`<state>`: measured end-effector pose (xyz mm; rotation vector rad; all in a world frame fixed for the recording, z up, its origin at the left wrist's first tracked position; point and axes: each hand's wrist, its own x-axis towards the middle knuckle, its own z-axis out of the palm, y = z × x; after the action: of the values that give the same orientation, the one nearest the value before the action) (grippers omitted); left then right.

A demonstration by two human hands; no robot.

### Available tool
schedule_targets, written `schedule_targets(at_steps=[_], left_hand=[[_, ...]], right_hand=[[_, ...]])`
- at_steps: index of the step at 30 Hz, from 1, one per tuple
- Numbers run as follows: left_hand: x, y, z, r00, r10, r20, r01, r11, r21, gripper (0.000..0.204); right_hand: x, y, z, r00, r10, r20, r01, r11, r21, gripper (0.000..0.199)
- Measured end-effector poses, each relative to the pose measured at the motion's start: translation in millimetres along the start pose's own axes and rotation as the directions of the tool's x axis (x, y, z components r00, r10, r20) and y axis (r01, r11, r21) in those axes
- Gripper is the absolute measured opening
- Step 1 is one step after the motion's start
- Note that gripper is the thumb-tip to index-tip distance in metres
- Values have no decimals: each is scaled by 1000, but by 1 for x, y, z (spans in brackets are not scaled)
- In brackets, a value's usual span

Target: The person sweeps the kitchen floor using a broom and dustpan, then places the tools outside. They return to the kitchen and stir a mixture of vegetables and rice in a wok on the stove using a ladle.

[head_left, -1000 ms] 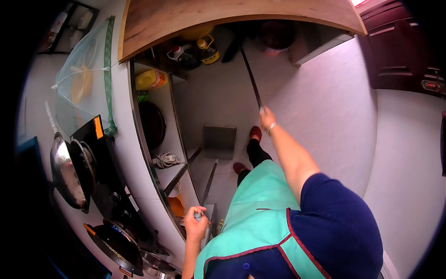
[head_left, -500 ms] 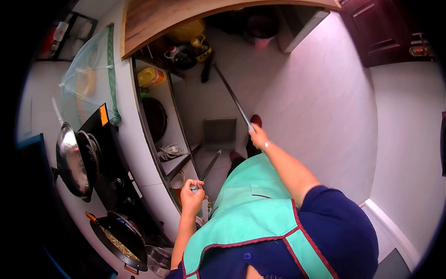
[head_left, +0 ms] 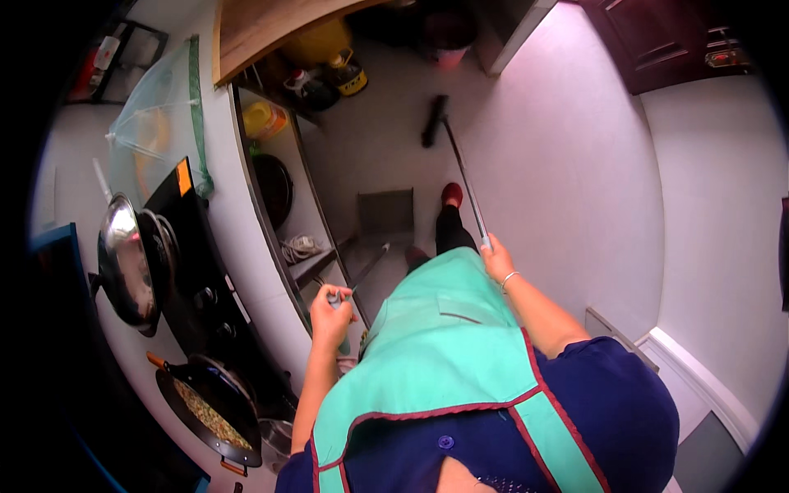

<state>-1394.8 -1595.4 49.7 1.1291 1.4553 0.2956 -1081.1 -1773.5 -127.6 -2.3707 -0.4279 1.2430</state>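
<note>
The broom [head_left: 435, 122] reached out over the pale floor [head_left: 567, 164], its black head ahead of the red shoes [head_left: 452, 194]. The right hand [head_left: 498, 261] had its fingers curled around the top end of the long handle. The gray dustpan [head_left: 386, 214] sat on the floor, to the left of the shoes. The left hand [head_left: 332, 319] had its fingers wrapped around the end of the dustpan's stick. Between the arms was a green apron [head_left: 427, 353]. Past the broom were a pink bucket [head_left: 450, 56] and a big bottle [head_left: 349, 78]. Far left, by the black stove [head_left: 196, 279], was a dark pan [head_left: 238, 453] with food inside.
</note>
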Motion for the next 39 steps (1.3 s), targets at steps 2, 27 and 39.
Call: schedule_targets(at_steps=[2, 27, 39], left_hand=[[-9, 17, 2, 1000, -18, 22, 14, 988, 152, 11], [36, 100, 52, 998, 17, 63, -33, 966, 258, 14], [88, 115, 116, 984, 115, 134, -160, 903, 399, 14]], right_hand=[[-36, -33, -16, 988, 56, 143, -56, 998, -4, 46], [156, -82, -72, 965, -66, 255, -105, 790, 604, 46], [151, -66, -37, 938, 161, 307, -344, 538, 770, 44]])
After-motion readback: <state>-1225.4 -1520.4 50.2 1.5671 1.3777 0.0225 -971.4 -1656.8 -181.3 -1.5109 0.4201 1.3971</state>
